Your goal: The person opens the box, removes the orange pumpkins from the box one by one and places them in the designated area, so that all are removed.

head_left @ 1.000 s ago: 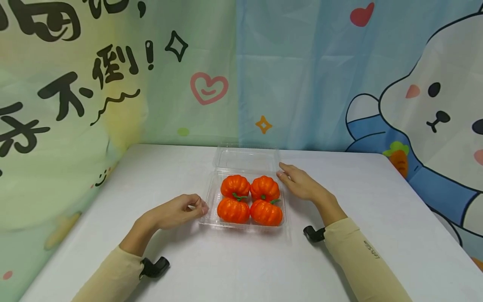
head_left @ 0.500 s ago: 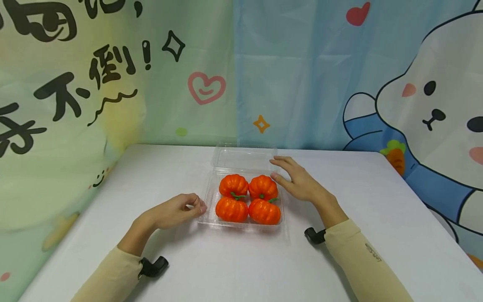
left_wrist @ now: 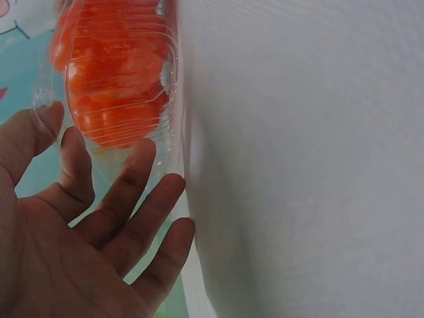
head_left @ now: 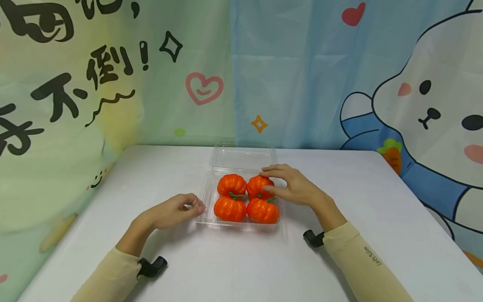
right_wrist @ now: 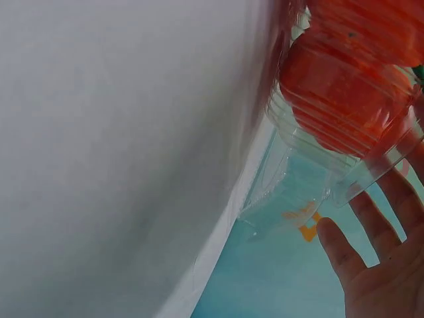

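A clear plastic clamshell box sits on the table with its lid folded open toward the back. Inside are several small orange pumpkins with green stems, among them a front-left pumpkin, a front-right one and a back-right pumpkin. My left hand pinches the box's left rim between thumb and forefinger; its other fingers spread beside the wall. Over the box's right side, my right hand reaches around the back-right pumpkin, fingers extended behind it and thumb in front. Contact with that pumpkin cannot be made out.
The white table runs back to a printed cloth backdrop. Black wrist cameras sit at both cuffs. The lid's far edge lies near the table's back edge.
My right hand has moved left from beside the box's right edge to over the back-right pumpkin. The left hand stays at the left rim; the view has shifted slightly.
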`<state>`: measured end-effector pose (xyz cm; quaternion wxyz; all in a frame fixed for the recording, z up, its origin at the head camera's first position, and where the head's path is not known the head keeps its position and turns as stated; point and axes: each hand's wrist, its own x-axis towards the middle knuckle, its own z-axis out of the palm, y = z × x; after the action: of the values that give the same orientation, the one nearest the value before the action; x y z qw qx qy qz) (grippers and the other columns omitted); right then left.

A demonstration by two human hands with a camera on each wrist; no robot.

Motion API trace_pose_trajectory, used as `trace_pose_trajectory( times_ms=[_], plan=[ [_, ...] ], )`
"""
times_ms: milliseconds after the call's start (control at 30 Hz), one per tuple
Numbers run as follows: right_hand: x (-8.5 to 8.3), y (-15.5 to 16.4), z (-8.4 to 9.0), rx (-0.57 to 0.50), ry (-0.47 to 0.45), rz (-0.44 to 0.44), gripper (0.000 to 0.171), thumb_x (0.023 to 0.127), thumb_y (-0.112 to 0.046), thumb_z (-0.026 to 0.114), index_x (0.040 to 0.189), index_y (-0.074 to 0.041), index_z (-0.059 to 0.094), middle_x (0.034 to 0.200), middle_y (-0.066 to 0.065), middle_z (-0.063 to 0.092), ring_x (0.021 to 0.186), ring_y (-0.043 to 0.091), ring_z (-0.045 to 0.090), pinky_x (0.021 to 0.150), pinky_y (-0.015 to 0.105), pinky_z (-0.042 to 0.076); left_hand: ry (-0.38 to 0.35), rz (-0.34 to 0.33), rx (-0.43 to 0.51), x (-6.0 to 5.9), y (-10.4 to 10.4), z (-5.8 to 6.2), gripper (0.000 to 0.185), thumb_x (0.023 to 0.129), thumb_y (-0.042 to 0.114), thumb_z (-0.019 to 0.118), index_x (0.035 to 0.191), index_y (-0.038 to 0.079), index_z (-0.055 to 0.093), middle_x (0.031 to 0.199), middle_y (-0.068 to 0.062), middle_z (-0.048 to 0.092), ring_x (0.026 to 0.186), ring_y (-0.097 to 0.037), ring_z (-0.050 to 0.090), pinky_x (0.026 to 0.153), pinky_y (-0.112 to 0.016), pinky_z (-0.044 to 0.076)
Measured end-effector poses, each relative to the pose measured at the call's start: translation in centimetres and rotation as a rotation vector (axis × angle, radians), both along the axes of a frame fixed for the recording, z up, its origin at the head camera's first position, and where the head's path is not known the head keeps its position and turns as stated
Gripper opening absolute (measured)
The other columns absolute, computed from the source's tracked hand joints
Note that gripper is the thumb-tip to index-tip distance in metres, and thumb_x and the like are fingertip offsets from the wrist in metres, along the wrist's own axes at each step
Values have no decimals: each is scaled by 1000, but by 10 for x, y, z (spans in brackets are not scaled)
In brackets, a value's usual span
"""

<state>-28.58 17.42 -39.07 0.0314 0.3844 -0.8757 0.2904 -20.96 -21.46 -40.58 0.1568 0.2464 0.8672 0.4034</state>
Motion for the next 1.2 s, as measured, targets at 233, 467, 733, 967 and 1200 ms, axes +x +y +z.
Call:
trace_pose_trajectory(
  times_ms=[233,467,733,967,1200],
  plan=[
    [3,-2,0,-26,-17,13,49,91,-28,80,135,-12,66,135,8,66,131,34,56,110,59,41,4,-3,0,0,0,0,24,105,29,58,89,12,58,123,-8,70,121,-28,62,100,-43,51],
    [2,-3,-2,-62,4,75,46,92,-20,80,134,-13,66,127,1,68,117,21,62,104,51,49,4,-7,11,0,0,-1,23,105,27,58,88,12,58,121,-9,69,121,-28,62,100,-43,51],
    [3,-2,-1,-131,77,96,43,92,-15,78,133,-13,66,126,0,65,115,19,62,101,46,52,7,-7,9,-1,0,-1,24,105,28,57,88,12,58,122,-9,70,121,-28,63,98,-40,51],
    [6,-2,5,-155,80,85,42,94,-15,77,134,-13,66,129,2,62,118,22,61,101,50,51,0,-8,15,-1,0,-1,23,105,27,57,88,11,58,123,-9,70,121,-27,63,96,-36,52],
    [12,-1,15,-170,100,22,44,94,-14,75,137,-16,65,135,6,54,114,22,59,88,41,55,4,-12,18,-1,-1,-3,22,105,25,57,89,11,58,122,-9,70,119,-26,63,94,-30,52]
  ],
)
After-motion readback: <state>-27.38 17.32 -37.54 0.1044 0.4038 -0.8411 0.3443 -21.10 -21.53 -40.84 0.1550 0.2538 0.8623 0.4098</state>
